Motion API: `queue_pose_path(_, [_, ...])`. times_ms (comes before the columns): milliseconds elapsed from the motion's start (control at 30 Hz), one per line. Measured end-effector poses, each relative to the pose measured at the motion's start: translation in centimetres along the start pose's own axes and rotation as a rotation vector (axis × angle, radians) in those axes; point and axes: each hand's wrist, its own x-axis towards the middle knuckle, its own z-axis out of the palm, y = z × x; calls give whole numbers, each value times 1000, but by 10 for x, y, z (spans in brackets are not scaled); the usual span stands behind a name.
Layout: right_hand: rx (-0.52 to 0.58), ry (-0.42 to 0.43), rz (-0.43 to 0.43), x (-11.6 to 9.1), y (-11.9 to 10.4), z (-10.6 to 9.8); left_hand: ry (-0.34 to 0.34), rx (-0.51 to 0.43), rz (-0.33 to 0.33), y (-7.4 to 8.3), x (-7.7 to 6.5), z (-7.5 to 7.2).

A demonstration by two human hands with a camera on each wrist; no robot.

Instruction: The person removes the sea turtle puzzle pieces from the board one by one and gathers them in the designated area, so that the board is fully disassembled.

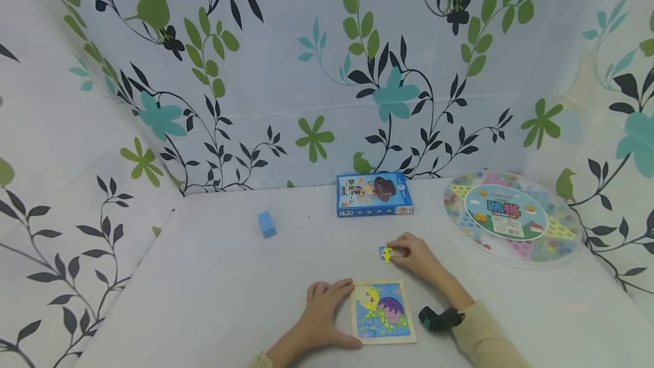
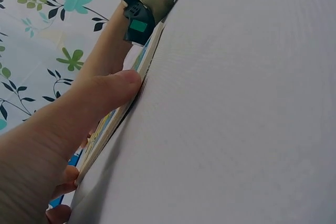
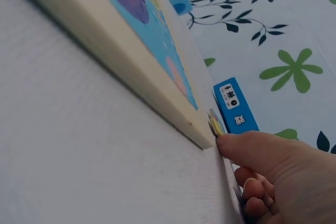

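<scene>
The right hand (image 1: 416, 259) had its grip closed on a small puzzle piece (image 1: 385, 254), yellow with some blue, pinched between thumb and fingers; the remaining fingers were curled in beneath. The piece sat right at the fingertips, on their left side in the head view, just beyond the far edge of a square wooden tray (image 1: 385, 341) and apart from it. Whether it was touching the worktop (image 1: 204, 277) I could not tell.

The left hand (image 1: 322, 312) had an open grip, thumb and fingers spread along the tray's left side, the thumb at the near corner and the fingertips at the far one.

Inside the tray lay interlocking pieces (image 1: 380, 322) showing a yellow creature with a purple shell on a blue ground (a cheerful thing, turtle-like). Farther off, a blue box (image 1: 374, 195) lay flat, its contents hidden. To its right was a round game case (image 1: 512, 217) with a printed label over a colourful board, and well to its left stood a small blue block (image 1: 267, 224).
</scene>
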Motion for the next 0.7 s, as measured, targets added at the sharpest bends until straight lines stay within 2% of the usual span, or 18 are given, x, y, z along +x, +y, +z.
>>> queue_pose_path(267, [6,3,-9,-3,-1,1,7,19,13,-1,-2,0])
queue_pose_path(500, [31,29,58,-2,-4,0,-15,-23,4,-2,-2,-3])
queue_pose_path(700, [47,83,33,-5,-9,-1,-34,-54,5,-3,-2,-7])
